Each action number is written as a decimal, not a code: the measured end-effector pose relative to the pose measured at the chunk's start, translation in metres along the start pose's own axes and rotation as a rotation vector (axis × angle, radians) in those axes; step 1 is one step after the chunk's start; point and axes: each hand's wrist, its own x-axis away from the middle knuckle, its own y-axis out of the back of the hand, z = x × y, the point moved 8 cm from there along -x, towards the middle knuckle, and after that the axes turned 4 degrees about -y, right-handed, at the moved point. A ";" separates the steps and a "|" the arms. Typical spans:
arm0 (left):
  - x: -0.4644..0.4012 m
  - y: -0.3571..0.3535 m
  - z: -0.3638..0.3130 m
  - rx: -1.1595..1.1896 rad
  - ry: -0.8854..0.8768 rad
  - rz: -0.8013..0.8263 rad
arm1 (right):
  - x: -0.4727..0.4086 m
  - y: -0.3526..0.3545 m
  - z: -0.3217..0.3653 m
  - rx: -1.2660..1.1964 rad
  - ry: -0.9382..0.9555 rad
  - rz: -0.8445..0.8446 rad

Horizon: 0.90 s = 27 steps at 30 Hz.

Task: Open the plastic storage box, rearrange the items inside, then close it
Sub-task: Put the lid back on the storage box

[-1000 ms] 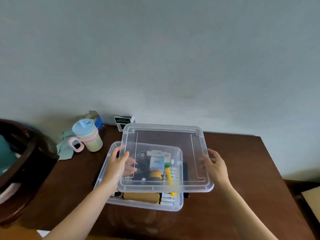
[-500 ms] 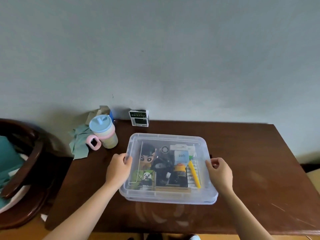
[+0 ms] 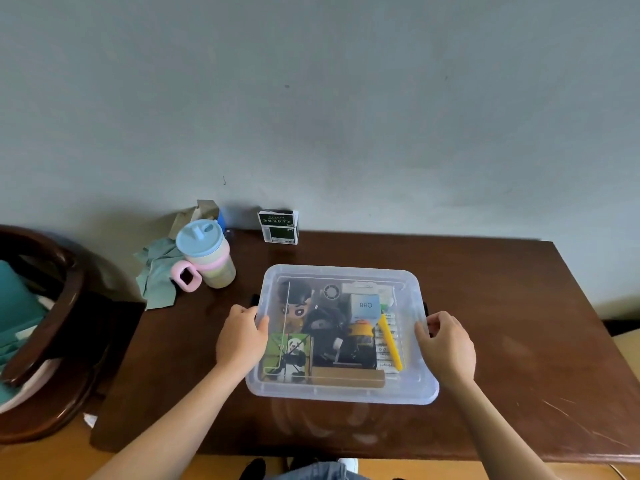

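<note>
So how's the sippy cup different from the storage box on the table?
The cup is opaque, with a blue lid and pink handle; the box is clear, so its contents show through. The cup stands tall and round; the box is low, wide and rectangular. Nobody touches the cup, while the left hand and right hand hold the box's sides. Both sit on the table, lids on.

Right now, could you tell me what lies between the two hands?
In the head view, the lidded clear box spans the gap between the left hand and the right hand, each at one of its sides.
</note>
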 end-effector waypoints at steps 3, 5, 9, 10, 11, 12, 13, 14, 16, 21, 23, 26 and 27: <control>-0.005 -0.003 0.000 0.030 0.001 0.006 | -0.005 -0.005 -0.002 -0.057 0.021 0.030; -0.010 -0.002 -0.008 0.048 -0.075 -0.025 | -0.010 -0.006 0.006 -0.098 0.088 0.028; -0.029 -0.008 -0.037 -0.072 -0.330 0.023 | -0.020 -0.024 0.042 0.043 0.291 0.113; -0.034 -0.012 -0.041 -0.113 -0.358 0.049 | -0.022 -0.033 0.047 0.097 0.313 0.158; -0.038 -0.015 -0.042 -0.145 -0.369 0.071 | -0.023 -0.041 0.049 0.135 0.320 0.197; -0.042 -0.019 -0.041 -0.163 -0.372 0.087 | -0.025 -0.048 0.050 0.161 0.319 0.225; -0.045 -0.022 -0.040 -0.167 -0.376 0.093 | -0.027 -0.052 0.050 0.179 0.319 0.237; -0.045 -0.024 -0.039 -0.158 -0.387 0.085 | -0.028 -0.053 0.050 0.187 0.323 0.234; -0.042 -0.026 -0.038 -0.103 -0.404 0.050 | -0.029 -0.054 0.049 0.187 0.340 0.222; -0.047 -0.025 -0.040 -0.018 -0.403 -0.018 | -0.037 -0.055 0.051 0.182 0.361 0.210; -0.049 -0.025 -0.042 -0.010 -0.406 -0.031 | -0.042 -0.055 0.054 0.158 0.368 0.223; -0.048 -0.024 -0.040 0.062 -0.375 -0.039 | -0.042 -0.051 0.053 0.065 0.345 0.221; -0.045 -0.023 -0.035 0.120 -0.336 -0.043 | -0.040 -0.048 0.049 0.030 0.321 0.204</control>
